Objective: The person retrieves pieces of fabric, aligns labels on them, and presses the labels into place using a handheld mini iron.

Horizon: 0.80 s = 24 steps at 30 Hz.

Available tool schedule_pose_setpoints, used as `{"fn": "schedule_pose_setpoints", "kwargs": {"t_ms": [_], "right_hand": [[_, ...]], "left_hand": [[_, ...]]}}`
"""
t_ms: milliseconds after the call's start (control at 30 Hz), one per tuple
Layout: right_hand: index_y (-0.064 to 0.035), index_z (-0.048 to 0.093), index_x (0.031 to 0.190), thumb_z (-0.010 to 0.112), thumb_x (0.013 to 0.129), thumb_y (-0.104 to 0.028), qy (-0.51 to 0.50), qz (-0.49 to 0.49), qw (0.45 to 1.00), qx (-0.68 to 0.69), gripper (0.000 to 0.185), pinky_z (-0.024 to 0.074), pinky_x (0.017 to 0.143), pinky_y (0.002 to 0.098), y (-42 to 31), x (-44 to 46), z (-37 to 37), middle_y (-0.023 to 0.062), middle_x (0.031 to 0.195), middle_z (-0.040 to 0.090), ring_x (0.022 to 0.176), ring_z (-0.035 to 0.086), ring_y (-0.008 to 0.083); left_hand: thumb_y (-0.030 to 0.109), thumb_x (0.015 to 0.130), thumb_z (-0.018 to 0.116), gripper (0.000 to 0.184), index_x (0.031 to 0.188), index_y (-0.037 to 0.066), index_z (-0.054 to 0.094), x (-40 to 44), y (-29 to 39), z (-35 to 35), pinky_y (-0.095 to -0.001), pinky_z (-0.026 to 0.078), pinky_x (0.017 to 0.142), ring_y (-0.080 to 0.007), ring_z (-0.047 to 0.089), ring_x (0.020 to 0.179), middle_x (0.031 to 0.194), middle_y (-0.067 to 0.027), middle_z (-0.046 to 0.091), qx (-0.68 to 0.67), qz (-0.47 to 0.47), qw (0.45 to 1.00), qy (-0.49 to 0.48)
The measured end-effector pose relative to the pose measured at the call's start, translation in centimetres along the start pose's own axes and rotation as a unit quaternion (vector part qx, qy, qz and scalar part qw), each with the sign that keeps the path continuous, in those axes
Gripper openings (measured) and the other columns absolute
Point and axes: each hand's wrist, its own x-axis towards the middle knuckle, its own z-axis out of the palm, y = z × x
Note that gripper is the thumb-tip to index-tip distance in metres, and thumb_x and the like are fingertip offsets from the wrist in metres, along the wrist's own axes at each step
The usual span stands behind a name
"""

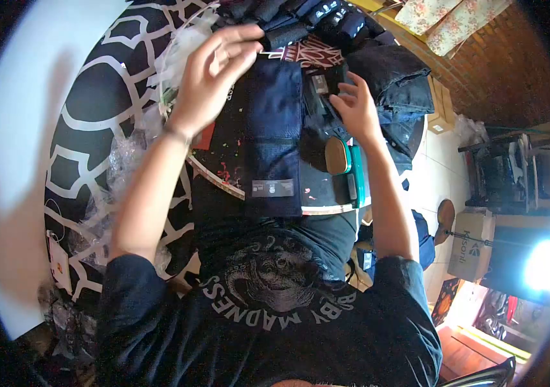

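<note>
A long folded navy cloth (274, 106) lies on the black tabletop in front of me, with a grey printed label (272, 188) at its near end. My left hand (214, 74) is raised at the cloth's far left corner, fingers apart and nothing plainly held. On the other side, my right hand (356, 109) hovers with loosely bent, parted fingers beside a dark item in clear plastic (319, 87). I cannot tell if it touches the plastic. Below that hand is a green object with a tan oval top (337, 156).
Rolled dark cloth bundles (314, 19) and a maroon-and-white printed piece (310, 53) lie at the far side. Folded dark garments (391, 77) are stacked at the right. Crumpled clear plastic (127, 151) lies left of the table's rim (217, 180). A cardboard box (470, 245) stands on the floor.
</note>
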Motion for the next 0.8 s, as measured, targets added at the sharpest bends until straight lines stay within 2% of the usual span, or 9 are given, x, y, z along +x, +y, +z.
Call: {"fn": "schedule_pose_setpoints", "kwargs": {"t_ms": [33, 67, 167, 200, 267, 333, 367, 433, 800], "right_hand": [[-0.0034, 0.041, 0.144, 0.073, 0.087, -0.012, -0.028, 0.038, 0.998, 0.043, 0.066, 0.0538, 0.091, 0.0376, -1.2, -1.4, -0.9, 0.0206, 0.127, 0.062, 0.106, 0.067, 0.0269], [-0.0024, 0.043, 0.143, 0.072, 0.088, -0.011, -0.037, 0.026, 0.997, 0.067, 0.062, 0.0524, 0.094, 0.0368, -2.3, -3.3, -1.2, 0.0198, 0.127, 0.062, 0.109, 0.065, 0.0259], [0.0013, 0.047, 0.138, 0.071, 0.089, -0.016, -0.066, -0.027, 0.976, 0.206, 0.058, 0.0484, 0.101, 0.0381, -8.3, -8.9, -2.1, 0.0206, 0.126, 0.062, 0.116, 0.061, 0.0270], [0.0020, 0.046, 0.139, 0.072, 0.088, -0.020, -0.062, -0.096, 0.953, 0.280, 0.061, 0.0495, 0.100, 0.0414, -10.7, -11.1, -2.5, 0.0219, 0.125, 0.062, 0.116, 0.061, 0.0304], [0.0027, 0.046, 0.139, 0.073, 0.087, -0.024, -0.047, -0.153, 0.921, 0.354, 0.064, 0.0507, 0.098, 0.0448, -14.0, -13.8, -4.2, 0.0232, 0.125, 0.061, 0.116, 0.061, 0.0338], [-0.0089, 0.058, 0.120, 0.066, 0.092, -0.035, 0.132, -0.317, 0.875, 0.342, 0.040, 0.0435, 0.095, 0.0471, -16.3, -14.5, -6.5, 0.0078, 0.117, 0.058, 0.109, 0.054, 0.0243], [-0.0125, 0.063, 0.112, 0.065, 0.093, -0.040, 0.209, -0.381, 0.845, 0.311, 0.033, 0.0398, 0.095, 0.0480, -17.4, -14.3, -7.7, 0.0023, 0.114, 0.057, 0.108, 0.050, 0.0207], [-0.0116, 0.063, 0.105, 0.066, 0.092, -0.042, 0.252, -0.427, 0.831, 0.253, 0.034, 0.0358, 0.098, 0.0481, -19.1, -13.0, -11.0, 0.0011, 0.113, 0.055, 0.113, 0.046, 0.0195], [-0.0047, 0.063, 0.106, 0.058, 0.094, -0.032, 0.220, -0.395, 0.858, 0.245, 0.030, 0.0426, 0.090, 0.0415, -14.9, -13.2, -14.3, 0.0058, 0.104, 0.060, 0.099, 0.053, 0.0202]], "left_hand": [[0.025, 0.099, 0.061, 0.034, 0.123, 0.001, 0.062, -1.5, 2.9, 1.1, -0.0346, 0.052, 0.099, -0.0196, 0.063, 0.113, 0.123, -0.0127, 0.065, -0.038, -0.014, 0.999, -0.005], [0.040, 0.101, 0.054, 0.048, 0.130, 0.002, 0.057, -2.7, 4.5, 1.6, -0.0395, 0.051, 0.095, -0.0269, 0.063, 0.111, 0.127, -0.0195, 0.061, -0.081, 0.050, 0.992, -0.085], [0.066, 0.090, 0.061, 0.061, 0.119, 0.012, 0.061, -5.2, 8.3, 4.3, -0.0430, 0.053, 0.086, -0.0306, 0.061, 0.100, 0.113, -0.0193, 0.061, -0.220, 0.148, 0.956, -0.126], [0.060, 0.089, 0.064, 0.051, 0.114, 0.016, 0.062, -6.0, 9.6, 4.5, -0.0410, 0.051, 0.082, -0.0280, 0.059, 0.099, 0.111, -0.0133, 0.059, -0.237, 0.133, 0.958, -0.088], [0.050, 0.088, 0.070, 0.031, 0.105, 0.024, 0.063, -7.3, 12.0, 4.8, -0.0371, 0.048, 0.075, -0.0227, 0.055, 0.095, 0.107, -0.0013, 0.055, -0.270, 0.105, 0.957, -0.010], [0.040, 0.087, 0.074, 0.026, 0.103, 0.025, 0.062, -8.5, 14.1, 3.6, -0.0350, 0.044, 0.071, -0.0207, 0.052, 0.093, 0.105, 0.0010, 0.053, -0.250, 0.045, 0.966, 0.048], [0.042, 0.086, 0.072, 0.025, 0.101, 0.025, 0.063, -8.9, 14.6, 2.9, -0.0344, 0.043, 0.071, -0.0185, 0.052, 0.091, 0.103, 0.0025, 0.055, -0.229, 0.105, 0.962, 0.103], [0.042, 0.086, 0.072, 0.024, 0.101, 0.025, 0.064, -8.3, 14.8, 2.3, -0.0343, 0.043, 0.071, -0.0177, 0.052, 0.090, 0.101, 0.0028, 0.056, -0.191, 0.173, 0.957, 0.133], [0.038, 0.088, 0.069, 0.018, 0.100, 0.025, 0.067, -6.9, 14.1, 4.4, -0.0334, 0.043, 0.070, -0.0135, 0.055, 0.086, 0.094, 0.0040, 0.060, -0.123, 0.231, 0.953, 0.151]]}}
